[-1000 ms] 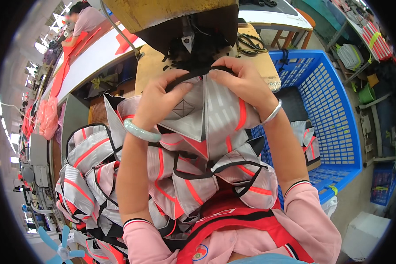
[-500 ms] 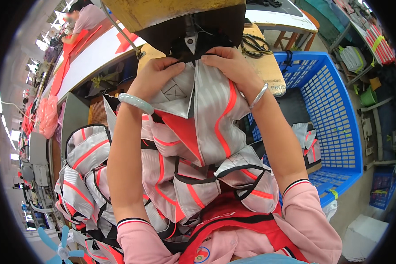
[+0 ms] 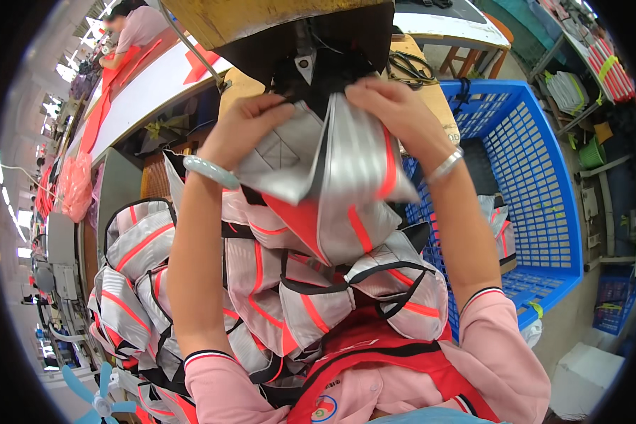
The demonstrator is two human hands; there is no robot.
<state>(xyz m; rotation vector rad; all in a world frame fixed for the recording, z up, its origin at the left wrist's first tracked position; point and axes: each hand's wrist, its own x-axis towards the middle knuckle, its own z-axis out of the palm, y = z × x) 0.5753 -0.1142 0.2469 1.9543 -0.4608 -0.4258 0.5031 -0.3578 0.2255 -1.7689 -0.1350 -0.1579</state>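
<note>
Under the sewing machine head (image 3: 290, 25) I hold up a silver-grey sewn fabric piece (image 3: 346, 177) with neon red-orange stripes and black edging. My left hand (image 3: 246, 128) pinches its upper left edge, beside a flap stitched with a crossed box. My right hand (image 3: 403, 116) grips the upper right edge between thumb and fingers. Between the hands the cloth parts along a dark gap, and its lower part is blurred by motion. Below it, more joined grey pieces (image 3: 318, 304) hang over my lap and red apron (image 3: 360, 339).
A blue plastic basket (image 3: 572, 226) with some grey pieces stands at my right. Scissors (image 3: 410, 67) lie on the wooden machine table (image 3: 438, 106). At left are a heap of grey pieces (image 3: 145, 247) and a white table (image 3: 131, 116), where a person (image 3: 138, 32) works.
My hands have moved apart, the right one outward to the right. The fabric's top edges have spread, opening a dark gap, and its right side has swung outward.
</note>
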